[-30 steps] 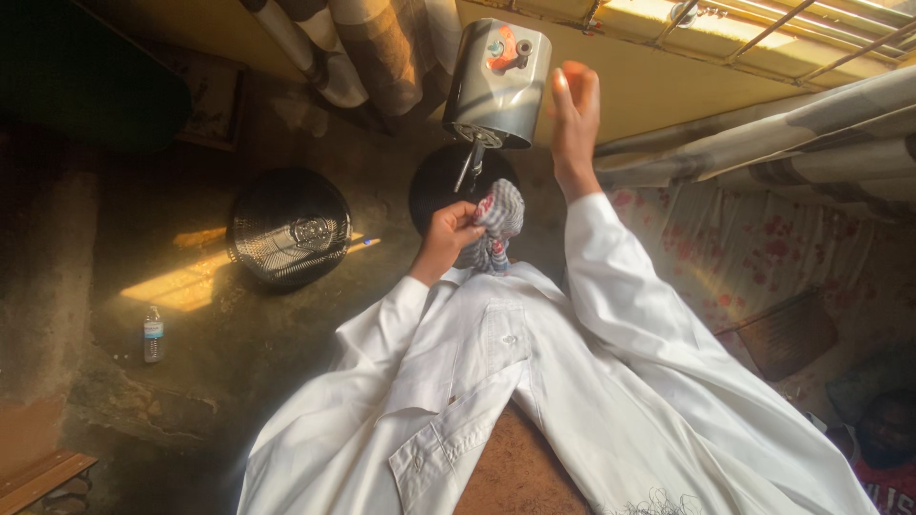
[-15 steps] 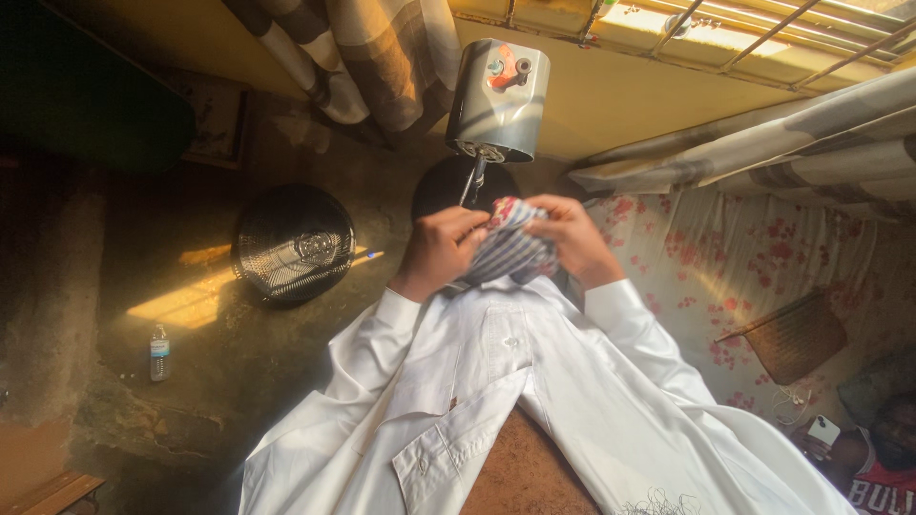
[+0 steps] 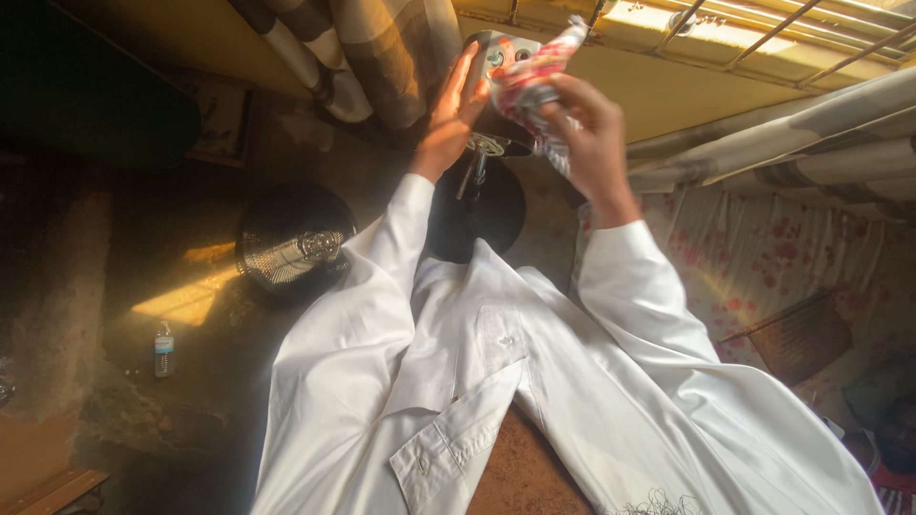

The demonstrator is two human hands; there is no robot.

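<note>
Both hands now sit higher than half a second ago, up at the grey steamer head [image 3: 496, 57]. The right hand [image 3: 587, 129] is closed on a crumpled red-and-white cloth [image 3: 534, 81], lifted beside that head. The left hand [image 3: 448, 119] lies open, fingers flat against the head, above the white shirt [image 3: 496, 381].

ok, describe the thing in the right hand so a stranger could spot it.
Start at the white shirt spread across the middle, then follow its right sleeve up to the right hand. There it holds a crumpled patterned cloth, red and white, the only multicoloured rag against the grey appliance.
</note>
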